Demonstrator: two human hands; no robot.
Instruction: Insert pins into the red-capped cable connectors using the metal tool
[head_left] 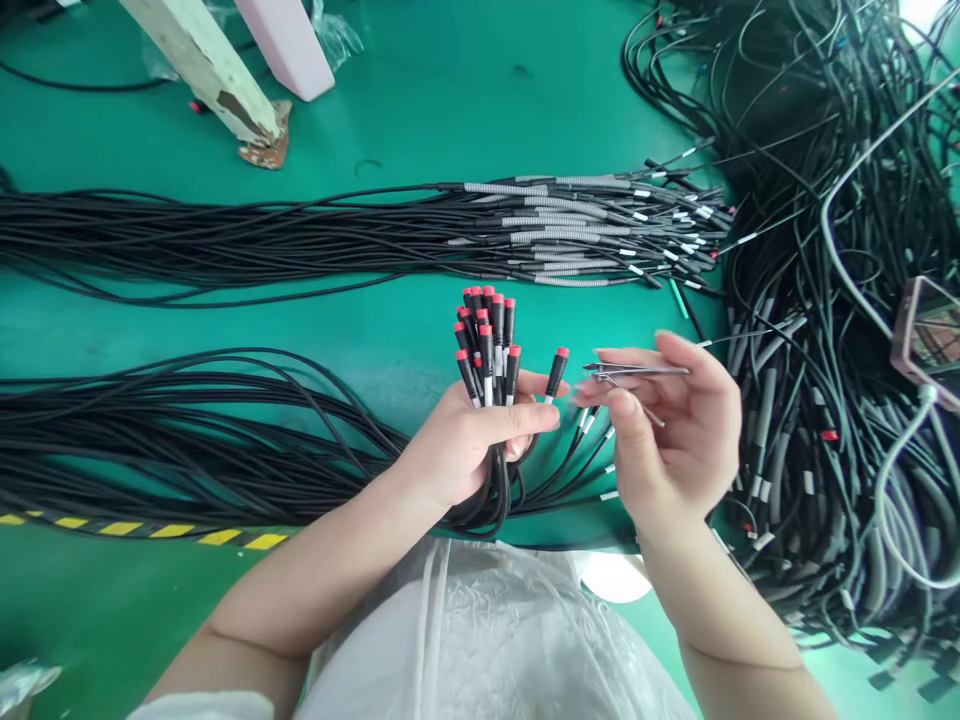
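My left hand (487,425) is closed round a bunch of black cables, their connectors (487,345) standing up above the fingers with red caps. One connector (556,374) stands apart from the bunch, by the left fingertips and nearest to the right hand. My right hand (675,430) holds a small metal tool that looks like nail clippers (637,370), with its jaws pointing left toward that lone connector, apart from it. Below the hands, the held cables (498,500) bend over and join a long black bundle (300,440) lying to the left.
A second cable bundle (300,230) with grey ribbed sleeves (555,235) lies across the green table (450,90). A big tangle of cables (810,250) covers the right side, with a phone-like device (926,335) and white cord. Two posts (289,50) rise at the upper left.
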